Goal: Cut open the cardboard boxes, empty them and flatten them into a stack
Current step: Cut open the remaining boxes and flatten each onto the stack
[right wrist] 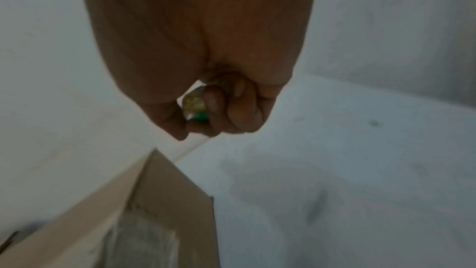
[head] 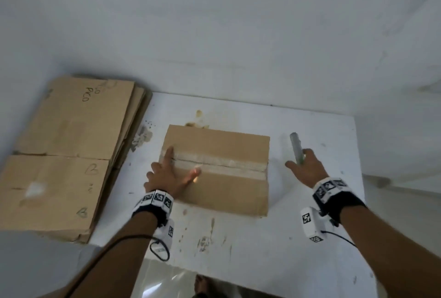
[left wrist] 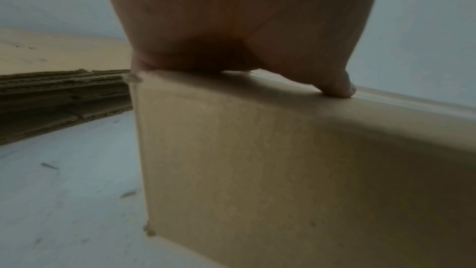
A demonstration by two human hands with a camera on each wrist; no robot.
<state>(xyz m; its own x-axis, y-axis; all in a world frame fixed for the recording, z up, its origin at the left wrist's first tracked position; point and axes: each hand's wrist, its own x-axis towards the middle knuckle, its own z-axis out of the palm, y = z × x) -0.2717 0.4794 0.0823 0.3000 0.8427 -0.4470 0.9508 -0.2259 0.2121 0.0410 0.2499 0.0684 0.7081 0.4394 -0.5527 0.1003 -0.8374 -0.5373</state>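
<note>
Head view. Left hand (head: 171,173): fingers spread and straight, palm flat on the left part of the cardboard box (head: 216,170), forefinger lying along the tape seam (head: 222,164). Right hand (head: 306,170): fingers curled round a grey, slim, stick-shaped cutter (head: 296,147), which points away from the person; the hand is held over the tabletop (head: 310,116) just right of the box, apart from it. Box: 1, brown, rectangular, flaps closed, clear tape across the middle seam, standing at the centre of the white, stained tabletop. Flattened cardboard stack (head: 66,154): several brown sheets at the left, pen scribbles on the top sheet. Both wrists carry black bands with white marker tiles; forearms reach forward.

Left wrist view. Left hand (left wrist: 231,28): heel of the palm pressed on the box's (left wrist: 283,170) top edge, thumb tip touching the top face. Matt, plain box side. Layered corrugated edges of the stack (left wrist: 51,99) at the left, on the tabletop (left wrist: 64,191).

Right wrist view. Right hand (right wrist: 206,58): fingers (right wrist: 239,109) folded tight around the cutter (right wrist: 194,107), of which a yellowish and green end shows. Box corner (right wrist: 167,201) with tape below, blurred.
</note>
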